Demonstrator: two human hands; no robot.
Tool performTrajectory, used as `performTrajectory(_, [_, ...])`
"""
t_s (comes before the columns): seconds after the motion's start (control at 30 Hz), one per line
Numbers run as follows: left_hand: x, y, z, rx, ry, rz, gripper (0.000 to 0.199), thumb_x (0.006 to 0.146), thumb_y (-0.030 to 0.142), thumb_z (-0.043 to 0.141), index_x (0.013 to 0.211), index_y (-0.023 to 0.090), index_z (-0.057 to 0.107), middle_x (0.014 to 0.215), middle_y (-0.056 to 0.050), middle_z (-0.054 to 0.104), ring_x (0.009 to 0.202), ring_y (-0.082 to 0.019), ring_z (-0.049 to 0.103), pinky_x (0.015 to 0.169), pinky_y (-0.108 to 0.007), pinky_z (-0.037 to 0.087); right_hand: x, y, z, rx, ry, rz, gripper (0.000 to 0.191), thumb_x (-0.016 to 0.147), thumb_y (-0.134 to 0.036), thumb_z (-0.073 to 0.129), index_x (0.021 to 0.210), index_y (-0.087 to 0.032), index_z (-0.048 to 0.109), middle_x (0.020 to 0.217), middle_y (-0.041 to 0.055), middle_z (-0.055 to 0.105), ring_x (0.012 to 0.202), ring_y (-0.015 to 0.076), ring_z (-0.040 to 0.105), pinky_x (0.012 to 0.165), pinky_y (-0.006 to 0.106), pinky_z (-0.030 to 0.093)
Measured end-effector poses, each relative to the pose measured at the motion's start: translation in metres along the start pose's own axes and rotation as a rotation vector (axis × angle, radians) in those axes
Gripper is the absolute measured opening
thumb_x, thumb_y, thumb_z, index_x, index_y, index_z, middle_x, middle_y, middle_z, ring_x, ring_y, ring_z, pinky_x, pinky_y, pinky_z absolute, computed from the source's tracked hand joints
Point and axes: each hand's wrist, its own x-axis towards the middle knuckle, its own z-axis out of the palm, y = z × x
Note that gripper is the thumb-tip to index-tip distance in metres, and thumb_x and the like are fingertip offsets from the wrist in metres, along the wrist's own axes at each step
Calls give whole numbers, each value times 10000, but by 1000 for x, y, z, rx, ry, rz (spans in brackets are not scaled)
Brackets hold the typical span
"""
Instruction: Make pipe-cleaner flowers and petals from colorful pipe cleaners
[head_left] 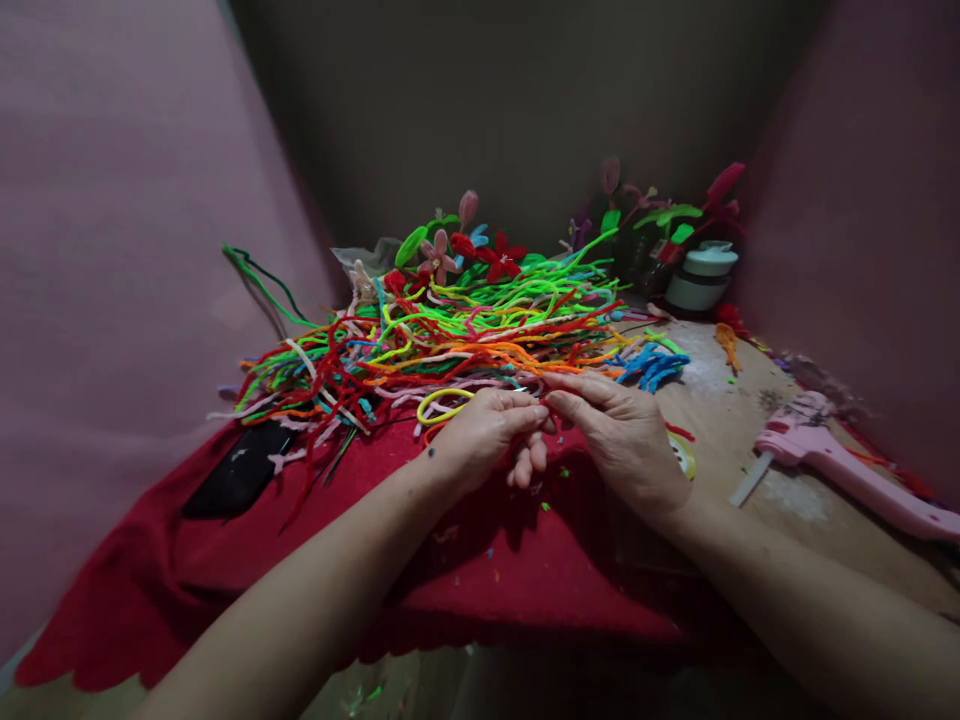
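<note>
My left hand is over the red cloth with its thumb and forefinger pinched together and its other fingers curled. What it holds is too small to make out, though scissors with yellow handle loops lie at it, a bit of metal showing above the fingers. Close beside it on the right, my right hand has thumb and forefinger nearly meeting at the same spot; any item between them is hidden or too thin to name. Just beyond both hands lies a large heap of coloured pipe cleaners.
A black phone lies at the left on the red cloth. At the right are a pink glue gun and a brown board. Fuzzy flowers and a lidded jar stand at the back.
</note>
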Motion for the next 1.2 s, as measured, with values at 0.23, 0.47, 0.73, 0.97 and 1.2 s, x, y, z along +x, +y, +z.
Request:
performTrajectory(0.23, [0,-2,3,48,12,14,158,828,277,447,754,146,495,481,0,596,294,-73,472,309,-148,313,2,4,1,-3,51,67,119,721,-209,632,778,-184,734,743,22,696,699,150,592,706,300,447])
performTrajectory(0.47, [-1,9,-15,257,113,51,205,754,319,578,725,118,555,624,-41,645,448,-88,565,398,-163,371,6,5,2,46,69,154,296,765,-306,588,996,-140,670,699,10,631,630,128,556,647,293,456])
performTrajectory(0.73, [12,5,-24,93,327,131,187,719,311,583,759,128,579,569,7,599,392,-63,470,381,-166,313,-23,-15,11,-254,3,-359,128,836,-191,503,946,-153,557,859,57,571,815,157,531,742,308,438])
performTrajectory(0.97, [35,29,11,457,259,240,185,716,279,580,734,119,672,617,8,576,503,-65,440,470,-187,306,-60,-24,28,-394,-516,-1040,192,826,-143,415,754,-119,591,649,22,513,568,137,424,497,280,343])
performTrajectory(1.2, [102,39,56,739,241,272,119,677,182,586,770,122,630,562,33,523,514,-78,467,505,-194,352,-68,-3,55,-486,-1183,-982,73,775,-155,538,729,-206,564,672,10,597,604,135,525,422,242,346])
